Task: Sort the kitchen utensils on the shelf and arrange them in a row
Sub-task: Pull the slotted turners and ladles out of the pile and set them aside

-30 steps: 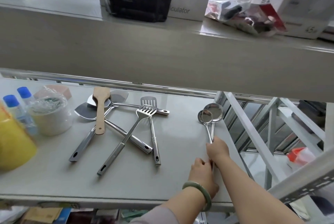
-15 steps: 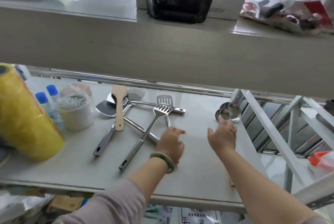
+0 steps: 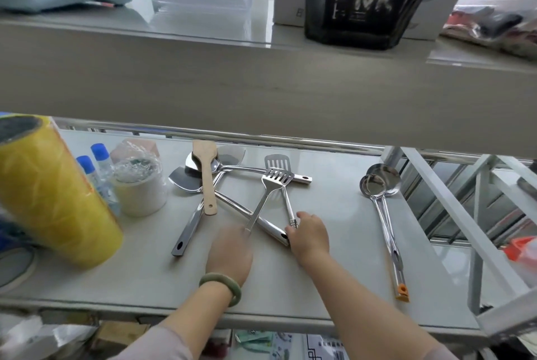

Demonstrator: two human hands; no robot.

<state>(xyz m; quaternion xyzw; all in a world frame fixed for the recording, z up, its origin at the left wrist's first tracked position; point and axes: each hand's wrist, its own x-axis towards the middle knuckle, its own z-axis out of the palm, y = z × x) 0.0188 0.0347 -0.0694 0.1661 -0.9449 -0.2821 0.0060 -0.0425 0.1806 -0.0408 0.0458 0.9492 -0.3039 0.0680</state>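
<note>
A tangle of steel utensils lies mid-shelf. A wooden spatula rests across two steel turners and a long spoon handle. Two slotted spatulas cross there. My left hand, wearing a green bangle, covers the handle of the nearer slotted spatula; its fingers are blurred and hidden. My right hand pinches the handle end of the farther slotted spatula. Two nested ladles lie apart at the right, handles pointing toward me, one with an orange tip.
At the left stand a big yellow roll, two blue-capped bottles and a wrapped white cup. An upper shelf board overhangs the back. White frame bars border the right end.
Both hands left the ladles at the right and moved left to the pile. They now rest on the two slotted spatulas' handles. The view has swung left.
</note>
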